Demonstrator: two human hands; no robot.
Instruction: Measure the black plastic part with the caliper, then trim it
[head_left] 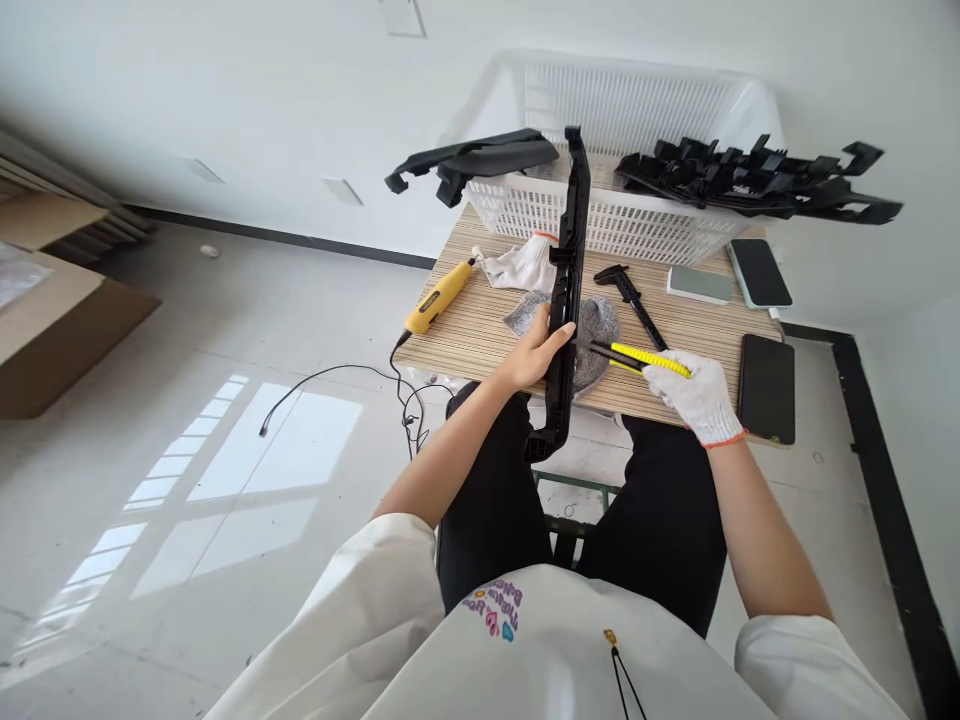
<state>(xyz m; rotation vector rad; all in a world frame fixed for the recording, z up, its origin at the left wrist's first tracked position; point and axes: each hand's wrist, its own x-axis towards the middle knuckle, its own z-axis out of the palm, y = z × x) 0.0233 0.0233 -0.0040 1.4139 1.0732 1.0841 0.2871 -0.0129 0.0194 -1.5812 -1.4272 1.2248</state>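
My bare left hand [538,352] is closed round the middle of a long black plastic part [568,290]. The part stands nearly upright, its lower end hanging over the front edge of the small wooden table [480,330]. My right hand [697,396], in a white glove, grips a yellow-and-black utility knife [634,357], whose tip points left toward the black part. Under the part lies a grey glove [596,330].
A white basket [630,215] at the table's back carries black plastic parts on its left [480,160] and right [757,175] rims. On the table lie a yellow rotary tool [439,297] with a cord, a white glove [521,265], a black caliper [634,300], two phones [759,272] [766,388] and a grey block [699,284]. Cardboard boxes [52,320] stand at the left.
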